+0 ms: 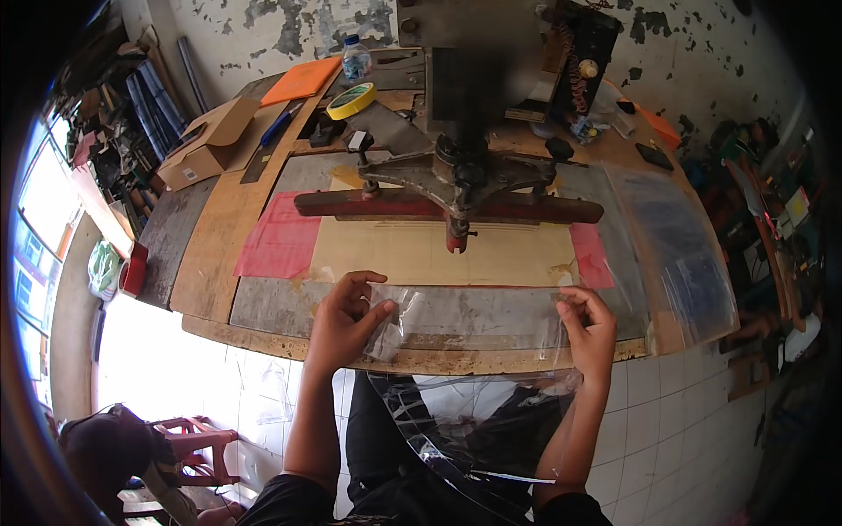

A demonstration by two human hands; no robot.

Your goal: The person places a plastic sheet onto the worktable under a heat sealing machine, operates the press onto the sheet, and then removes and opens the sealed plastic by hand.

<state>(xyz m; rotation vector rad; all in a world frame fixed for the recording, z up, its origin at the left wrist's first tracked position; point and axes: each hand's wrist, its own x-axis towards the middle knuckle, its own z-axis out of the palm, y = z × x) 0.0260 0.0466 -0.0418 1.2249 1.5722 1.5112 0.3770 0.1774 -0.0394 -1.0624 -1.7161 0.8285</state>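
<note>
A clear plastic sheet (474, 329) spans the space between my two hands at the table's front edge. My left hand (351, 317) pinches its left side, thumb near the fingers. At the sheet's right side my right hand (589, 326) has its thumb and fingers together on the plastic. Just beyond lies a cream-coloured pad (438, 254) with pink pieces (277, 235) at its ends. Above the pad is a metal press with a long red-edged bar (386, 207). More clear plastic (491, 421) lies over my lap.
A cardboard box (208, 143), yellow tape roll (351, 102), orange folder (301, 81) and water bottle (356, 60) are at the back left. Clear sheets (693, 294) lie on the right. At lower left, another person (110, 456) is near a red stool (206, 447).
</note>
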